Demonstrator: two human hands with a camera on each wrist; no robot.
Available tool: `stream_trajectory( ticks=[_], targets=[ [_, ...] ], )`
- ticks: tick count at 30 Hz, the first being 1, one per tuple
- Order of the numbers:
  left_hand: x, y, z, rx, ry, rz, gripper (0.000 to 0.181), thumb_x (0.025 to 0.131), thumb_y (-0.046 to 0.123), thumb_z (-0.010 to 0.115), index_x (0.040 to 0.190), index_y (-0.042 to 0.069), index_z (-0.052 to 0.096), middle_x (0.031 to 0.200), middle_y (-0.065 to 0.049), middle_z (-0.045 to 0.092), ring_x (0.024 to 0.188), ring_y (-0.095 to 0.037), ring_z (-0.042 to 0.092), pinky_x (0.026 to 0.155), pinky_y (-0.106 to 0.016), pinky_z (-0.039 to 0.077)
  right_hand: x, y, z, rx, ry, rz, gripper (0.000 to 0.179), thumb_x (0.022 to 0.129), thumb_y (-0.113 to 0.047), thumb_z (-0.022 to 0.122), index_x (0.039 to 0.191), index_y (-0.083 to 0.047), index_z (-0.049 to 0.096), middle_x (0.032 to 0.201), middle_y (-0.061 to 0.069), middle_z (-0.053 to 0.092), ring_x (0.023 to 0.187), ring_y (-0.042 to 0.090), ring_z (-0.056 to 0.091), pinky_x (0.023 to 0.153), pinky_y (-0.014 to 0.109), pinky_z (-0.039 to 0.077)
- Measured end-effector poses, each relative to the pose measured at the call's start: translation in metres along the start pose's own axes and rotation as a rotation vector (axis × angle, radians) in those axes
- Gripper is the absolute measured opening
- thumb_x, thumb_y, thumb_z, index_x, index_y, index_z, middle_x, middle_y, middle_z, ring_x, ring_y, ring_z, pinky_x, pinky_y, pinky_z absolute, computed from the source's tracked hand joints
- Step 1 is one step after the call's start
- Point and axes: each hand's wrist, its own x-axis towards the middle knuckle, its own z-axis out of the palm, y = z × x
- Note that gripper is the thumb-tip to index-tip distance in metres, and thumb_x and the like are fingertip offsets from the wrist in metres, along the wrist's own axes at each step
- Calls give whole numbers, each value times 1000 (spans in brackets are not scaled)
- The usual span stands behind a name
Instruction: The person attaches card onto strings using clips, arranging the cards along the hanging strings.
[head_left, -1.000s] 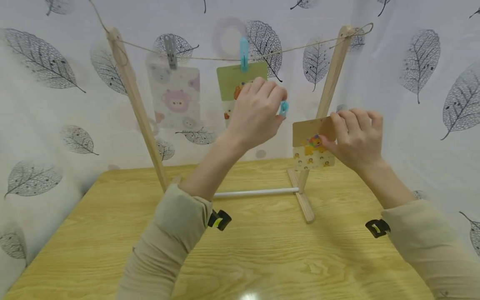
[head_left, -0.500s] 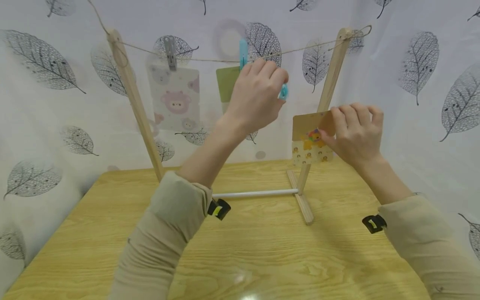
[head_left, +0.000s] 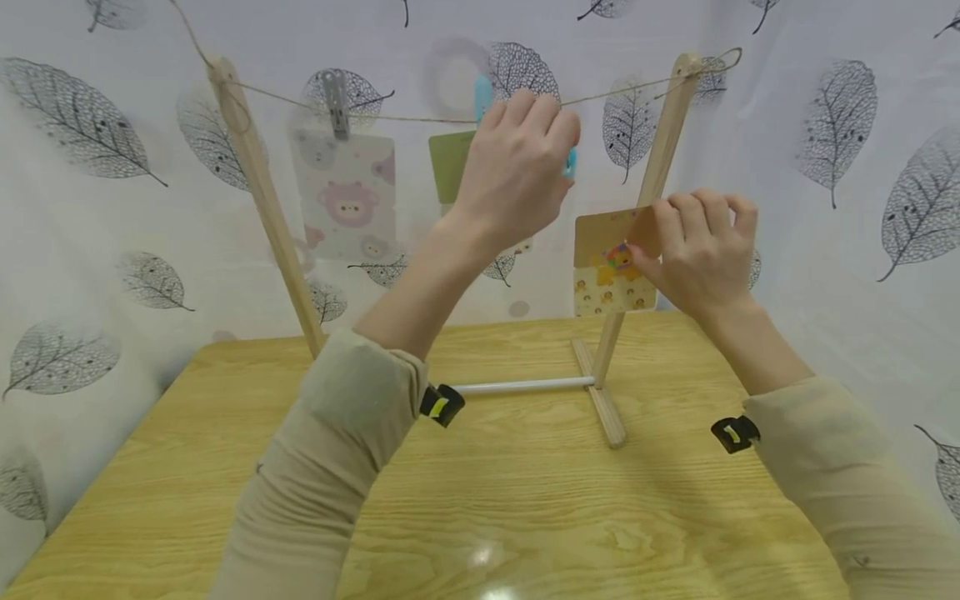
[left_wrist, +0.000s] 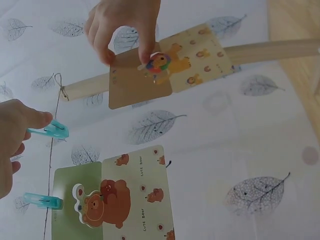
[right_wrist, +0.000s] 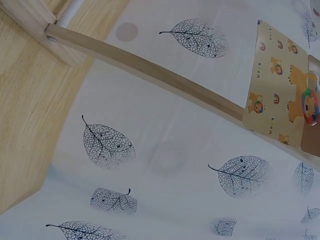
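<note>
In the head view my left hand (head_left: 517, 171) is raised near the twine line (head_left: 626, 90). It pinches a blue clothespin (left_wrist: 56, 130), whose jaw end overlaps the line in the left wrist view. To the right and lower, my right hand (head_left: 701, 254) holds a tan and cream lion card (head_left: 592, 287) between thumb and fingers, beside the right post. A second blue clothespin (left_wrist: 44, 201) clips a green bear card (left_wrist: 135, 200) on the line; my left hand covers most of that card in the head view. The right wrist view shows the lion card but not the hand.
Farther left, a grey clothespin (head_left: 335, 104) holds a pale card with a pink animal (head_left: 348, 200). Two wooden posts (head_left: 262, 192) carry the line, joined low by a white rod (head_left: 525, 385). They stand on a wooden table (head_left: 480, 483) before a leaf-print curtain (head_left: 825, 333).
My left hand has risen with the clothespin toward the line, now covering more of the green card. My right hand has lifted the lion card and brought it slightly left.
</note>
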Motion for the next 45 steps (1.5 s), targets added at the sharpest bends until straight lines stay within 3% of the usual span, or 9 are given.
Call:
stream_trajectory(
  ticks=[5, 12, 19, 24, 27, 38, 45],
  targets=[
    [2, 3, 2, 78, 9, 22, 16, 87, 13, 54, 99, 4, 57, 93, -6, 55, 93, -24, 47, 83, -32, 36, 0, 2, 1, -6, -3, 4, 37, 76, -30, 65, 96, 1, 61, 92, 17, 59, 88, 36, 51, 81, 51, 34],
    [5, 1, 6, 87, 131, 33, 16, 86, 4, 44, 90, 4, 59, 86, -7, 54, 89, -25, 48, 80, -34, 36, 5, 0, 3, -2, 2, 0, 37, 77, -30, 66, 96, 1, 60, 92, 17, 58, 88, 36, 50, 82, 50, 33],
    [10, -1, 5, 46, 170, 31, 16, 87, 6, 46, 91, 3, 61, 87, -8, 56, 88, -26, 48, 79, -32, 36, 14, -1, 7, -8, 23, -6, 37, 75, -28, 68, 95, 2, 60, 92, 16, 58, 87, 35, 50, 82, 50, 33],
    [13, -4, 4, -42, 163, -28, 14, 87, 12, 56, 95, 3, 62, 92, -7, 58, 94, -25, 49, 85, -30, 36, 21, -2, 11, -5, 33, -6, 36, 75, -28, 69, 95, 1, 61, 92, 16, 59, 87, 34, 51, 83, 50, 33],
    [14, -6, 5, -67, 186, -45, 14, 87, 12, 57, 95, 4, 63, 92, -7, 59, 93, -25, 49, 83, -30, 36, 24, -3, 14, -4, 43, 6, 36, 75, -28, 68, 95, 1, 61, 93, 15, 60, 88, 34, 51, 83, 50, 33],
    [23, -6, 12, 1, 304, -9, 15, 87, 7, 48, 90, 4, 62, 86, -7, 58, 90, -25, 50, 82, -32, 36, 31, -5, 17, -31, 34, -8, 37, 77, -29, 65, 99, 1, 62, 93, 15, 60, 89, 34, 51, 85, 49, 32],
    [28, -8, 17, 7, 306, -23, 17, 87, 7, 46, 89, 4, 62, 87, -7, 58, 90, -25, 51, 83, -33, 36, 31, -1, 16, -45, 14, -10, 37, 78, -29, 64, 101, 0, 62, 94, 15, 60, 90, 34, 51, 85, 49, 32]
  ],
)
